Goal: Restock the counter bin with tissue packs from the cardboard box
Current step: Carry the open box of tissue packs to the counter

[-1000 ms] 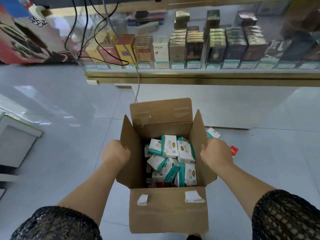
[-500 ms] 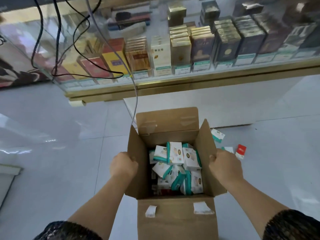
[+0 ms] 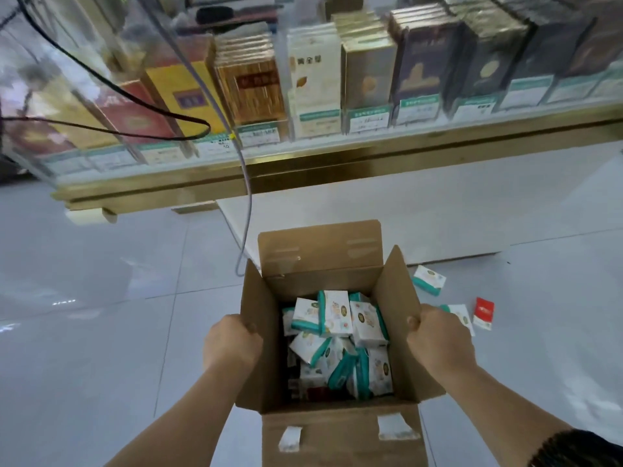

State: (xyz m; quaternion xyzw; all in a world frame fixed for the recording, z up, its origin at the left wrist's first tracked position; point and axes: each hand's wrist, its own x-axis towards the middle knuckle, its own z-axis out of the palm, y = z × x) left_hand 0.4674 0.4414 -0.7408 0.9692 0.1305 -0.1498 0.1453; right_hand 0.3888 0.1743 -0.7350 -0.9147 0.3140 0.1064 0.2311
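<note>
The glass display case [image 3: 371, 153] looms larger across the top of the frame than a second ago. The left hand [image 3: 232, 345] and right hand [image 3: 438, 342] still grip the side flaps of the matte cardboard box [image 3: 320, 251] at lower centre, with glossy white-and-teal tissue packs [image 3: 337, 316] jumbled inside.

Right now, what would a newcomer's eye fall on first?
The open cardboard box is low in the middle, full of white and teal tissue packs, with the left hand and the right hand gripping its side flaps. Behind it, a glass counter of cartons runs across the top; a loose pack lies on the floor right of the box.
</note>
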